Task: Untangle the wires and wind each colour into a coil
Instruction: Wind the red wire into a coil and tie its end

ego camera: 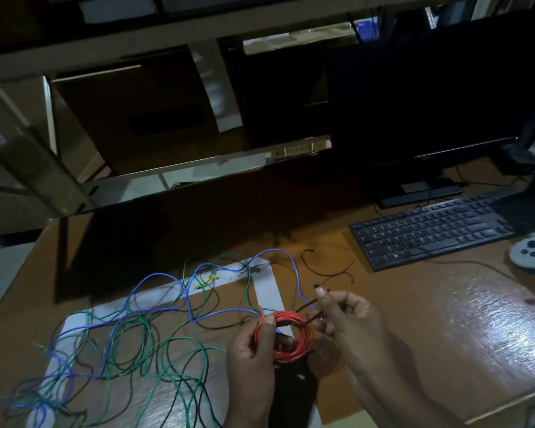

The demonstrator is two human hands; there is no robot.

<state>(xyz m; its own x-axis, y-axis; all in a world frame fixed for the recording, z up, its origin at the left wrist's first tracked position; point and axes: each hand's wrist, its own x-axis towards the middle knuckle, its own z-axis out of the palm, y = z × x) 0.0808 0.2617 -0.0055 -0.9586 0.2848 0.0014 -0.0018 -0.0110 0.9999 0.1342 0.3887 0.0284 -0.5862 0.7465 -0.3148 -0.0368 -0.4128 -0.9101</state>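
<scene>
The left hand (254,344) gripped a wound red wire coil (286,338) above the brown table (414,329); the right hand (349,316) pinched a thin black wire (306,305). Blue wire (155,278) and green wire (179,341) lay tangled to the left.

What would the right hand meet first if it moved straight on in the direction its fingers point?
Probably the loose black wire lying on the desk just beyond the right hand, whose fingers point up and left; depth is unclear.

A black keyboard (430,234) sits on the brown desk (414,319), with a dark screen (426,97) standing behind it. A grey game controller (531,254) lies just beside the keyboard.
</scene>
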